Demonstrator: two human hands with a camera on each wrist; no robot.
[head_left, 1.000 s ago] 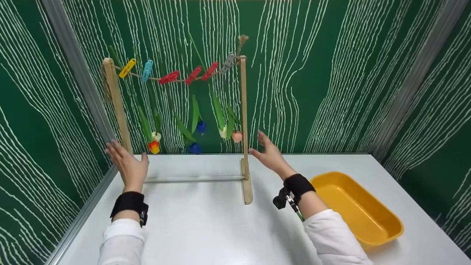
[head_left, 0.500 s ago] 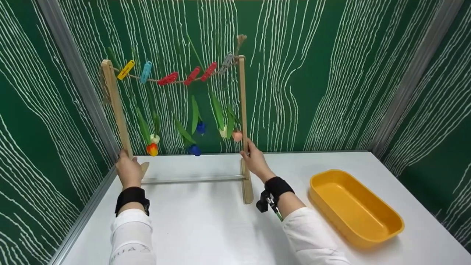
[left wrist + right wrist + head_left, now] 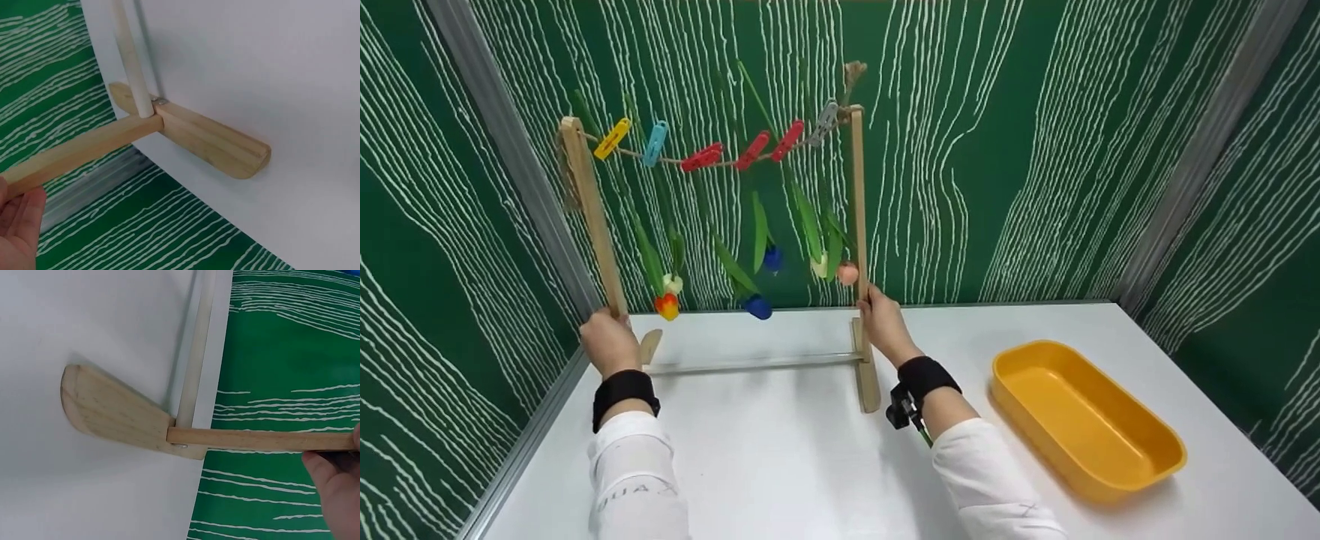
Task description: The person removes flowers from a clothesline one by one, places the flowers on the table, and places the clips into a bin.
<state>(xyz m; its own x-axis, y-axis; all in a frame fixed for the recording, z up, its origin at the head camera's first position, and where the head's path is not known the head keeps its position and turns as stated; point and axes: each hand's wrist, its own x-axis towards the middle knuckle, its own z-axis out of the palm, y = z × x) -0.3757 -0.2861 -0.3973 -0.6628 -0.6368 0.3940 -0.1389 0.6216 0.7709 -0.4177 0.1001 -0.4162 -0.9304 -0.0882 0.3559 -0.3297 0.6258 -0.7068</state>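
Observation:
A wooden rack [image 3: 596,225] stands upright on the white table, with twine strung between the tops of its two posts. Several clothespins [image 3: 752,151] in yellow, blue, red and grey clip tulips upside down on the twine; an orange-red tulip [image 3: 667,306] and a dark blue tulip [image 3: 758,307] hang lowest. My left hand [image 3: 611,343] grips the lower part of the left post [image 3: 84,152]. Around the right post [image 3: 259,439], my right hand [image 3: 886,324] curls at a similar height. Both wrist views show the rack's feet on the table, partly cropping the hands.
A yellow plastic basin [image 3: 1087,420] lies to the right of my right forearm. A pale crossbar [image 3: 757,364] joins the rack's feet low down. Green walls with white wavy lines [image 3: 960,150] enclose the table [image 3: 780,465] behind and at the sides.
One second ago both hands were spread beside the posts; they have closed around them. Since then the rack has shifted only slightly, and the tulips sway a little.

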